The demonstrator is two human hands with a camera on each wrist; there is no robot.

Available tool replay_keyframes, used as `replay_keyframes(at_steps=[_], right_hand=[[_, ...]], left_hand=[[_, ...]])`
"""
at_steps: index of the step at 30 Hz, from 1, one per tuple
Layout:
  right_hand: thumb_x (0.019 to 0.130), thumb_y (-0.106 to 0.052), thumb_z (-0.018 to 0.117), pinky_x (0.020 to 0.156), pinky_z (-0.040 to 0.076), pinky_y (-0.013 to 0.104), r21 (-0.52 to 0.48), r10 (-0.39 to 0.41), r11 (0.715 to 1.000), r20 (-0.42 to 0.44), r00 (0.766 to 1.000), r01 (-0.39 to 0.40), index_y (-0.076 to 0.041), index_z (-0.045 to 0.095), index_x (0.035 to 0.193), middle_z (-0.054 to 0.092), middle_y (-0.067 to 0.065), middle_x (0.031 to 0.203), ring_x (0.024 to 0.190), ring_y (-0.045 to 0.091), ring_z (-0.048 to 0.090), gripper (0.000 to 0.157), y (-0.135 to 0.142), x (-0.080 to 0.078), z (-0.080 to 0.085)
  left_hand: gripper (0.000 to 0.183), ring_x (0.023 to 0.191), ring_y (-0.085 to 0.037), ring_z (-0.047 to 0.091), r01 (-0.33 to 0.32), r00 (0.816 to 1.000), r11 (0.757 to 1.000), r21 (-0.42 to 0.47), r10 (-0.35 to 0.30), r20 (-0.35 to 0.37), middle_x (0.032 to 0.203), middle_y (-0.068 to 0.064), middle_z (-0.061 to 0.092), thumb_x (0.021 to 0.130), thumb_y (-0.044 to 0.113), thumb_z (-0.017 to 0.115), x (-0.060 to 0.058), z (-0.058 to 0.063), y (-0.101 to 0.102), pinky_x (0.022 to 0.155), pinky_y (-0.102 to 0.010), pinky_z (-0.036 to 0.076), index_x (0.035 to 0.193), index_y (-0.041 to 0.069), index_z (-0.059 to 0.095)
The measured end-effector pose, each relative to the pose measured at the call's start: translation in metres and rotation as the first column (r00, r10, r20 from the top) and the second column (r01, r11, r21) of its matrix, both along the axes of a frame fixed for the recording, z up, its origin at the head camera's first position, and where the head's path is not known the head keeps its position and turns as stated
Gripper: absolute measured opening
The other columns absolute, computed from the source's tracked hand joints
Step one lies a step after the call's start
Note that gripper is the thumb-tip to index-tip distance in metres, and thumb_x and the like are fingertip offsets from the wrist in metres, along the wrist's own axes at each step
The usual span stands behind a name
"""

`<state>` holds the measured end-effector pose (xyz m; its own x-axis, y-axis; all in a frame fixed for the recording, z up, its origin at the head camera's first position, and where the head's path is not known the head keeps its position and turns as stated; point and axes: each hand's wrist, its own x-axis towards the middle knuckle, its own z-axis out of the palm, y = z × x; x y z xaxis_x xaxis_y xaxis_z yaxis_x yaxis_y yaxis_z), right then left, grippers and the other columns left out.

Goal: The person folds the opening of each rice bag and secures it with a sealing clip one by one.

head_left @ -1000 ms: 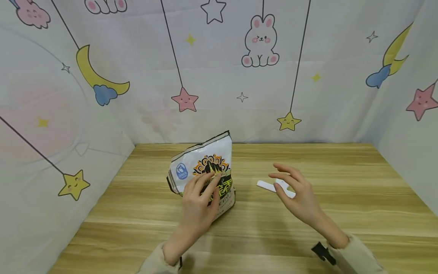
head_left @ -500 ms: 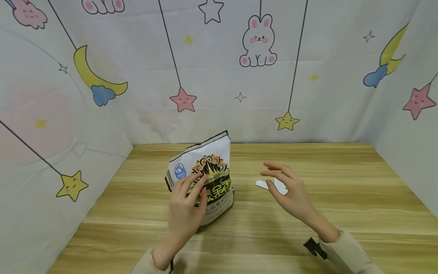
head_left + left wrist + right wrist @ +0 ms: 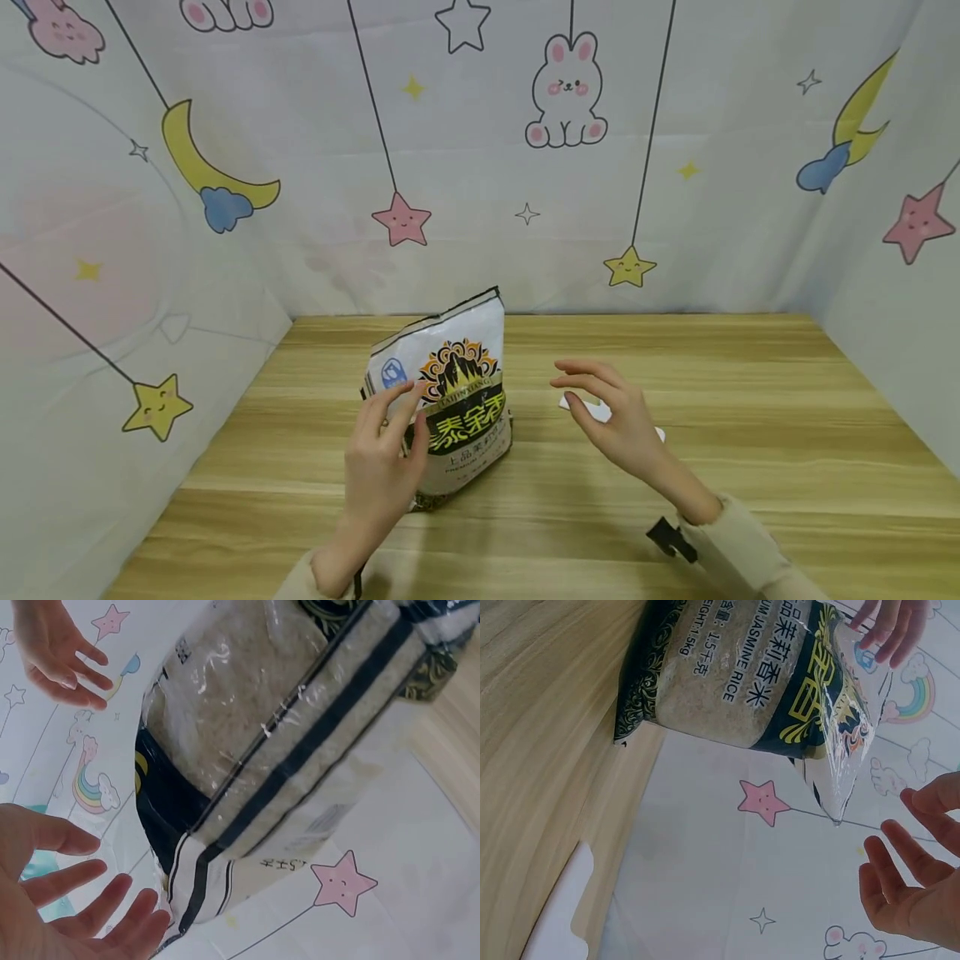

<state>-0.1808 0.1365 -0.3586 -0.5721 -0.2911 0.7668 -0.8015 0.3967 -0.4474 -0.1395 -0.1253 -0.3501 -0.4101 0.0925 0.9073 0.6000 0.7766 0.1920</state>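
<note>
A bag of jasmine rice (image 3: 465, 429) stands upright on the table, its flat white top leaning a little. My left hand (image 3: 382, 454) is held in front of the bag's left side, fingers loosely bent and holding nothing. In the left wrist view its fingertips (image 3: 154, 922) are right at the bag's top corner. My right hand (image 3: 618, 421) hovers to the right of the bag, fingers loosely curved and apart from it. Behind that hand lies a flat white plastic piece (image 3: 583, 405), partly hidden; part of it shows at the lower left of the right wrist view.
The wood-grain table (image 3: 720, 367) meets a white cloth backdrop (image 3: 480, 167) printed with stars, moons and rabbits, which hangs behind and on both sides. A black strap clip (image 3: 671, 540) shows by the right sleeve (image 3: 742, 550).
Both hands have drifted to the left. The left hand has moved off the bag's front, uncovering more of its lettering. The bag stays about where it was.
</note>
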Motion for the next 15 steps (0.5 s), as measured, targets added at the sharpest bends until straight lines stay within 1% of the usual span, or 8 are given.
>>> replay_keyframes(at_steps=[3, 6, 12, 15], right_hand=[[0.077, 0.007, 0.062, 0.090, 0.044, 0.011, 0.001, 0.008, 1.000, 0.010, 1.000, -0.008, -0.007, 0.066, 0.098, 0.062, 0.010, 0.108, 0.104, 0.021, 0.055, 0.026, -0.003, -0.002, 0.004], [0.079, 0.005, 0.060, 0.090, 0.045, 0.015, 0.004, 0.015, 1.000, 0.032, 0.999, -0.015, -0.008, 0.067, 0.098, 0.064, 0.009, 0.105, 0.102, 0.020, 0.057, 0.024, -0.006, -0.003, 0.008], [0.081, 0.002, 0.059, 0.085, 0.049, 0.024, 0.019, 0.011, 1.000, 0.043, 0.999, -0.012, -0.009, 0.067, 0.098, 0.066, 0.006, 0.101, 0.098, 0.018, 0.059, 0.022, -0.014, -0.007, 0.015], [0.081, 0.002, 0.059, 0.084, 0.050, 0.025, 0.014, 0.032, 0.999, 0.041, 0.999, -0.032, -0.009, 0.067, 0.098, 0.067, 0.006, 0.099, 0.095, 0.017, 0.060, 0.022, -0.019, -0.009, 0.018]], left_hand=[[0.039, 0.086, -0.028, 0.055, -0.023, 1.000, 1.000, 0.015, 0.023, -0.003, 0.098, -0.018, 0.059, 0.070, -0.004, 0.060, 0.000, 0.001, -0.004, 0.070, -0.031, 0.048, 0.108, 0.000, 0.063], [0.041, 0.082, -0.027, 0.052, -0.062, 0.998, 0.998, 0.028, 0.062, 0.001, 0.097, -0.020, 0.056, 0.070, -0.003, 0.060, 0.000, 0.003, -0.007, 0.062, -0.030, 0.047, 0.111, 0.000, 0.061], [0.052, 0.081, -0.027, 0.050, -0.125, 0.992, 0.990, 0.064, 0.123, 0.034, 0.101, -0.023, 0.049, 0.070, -0.004, 0.061, -0.001, 0.007, -0.013, 0.054, -0.033, 0.049, 0.121, 0.002, 0.054], [0.058, 0.079, -0.028, 0.050, -0.164, 0.985, 0.984, 0.071, 0.159, 0.064, 0.104, -0.024, 0.046, 0.070, -0.004, 0.063, 0.000, 0.007, -0.016, 0.048, -0.033, 0.049, 0.125, 0.003, 0.049]])
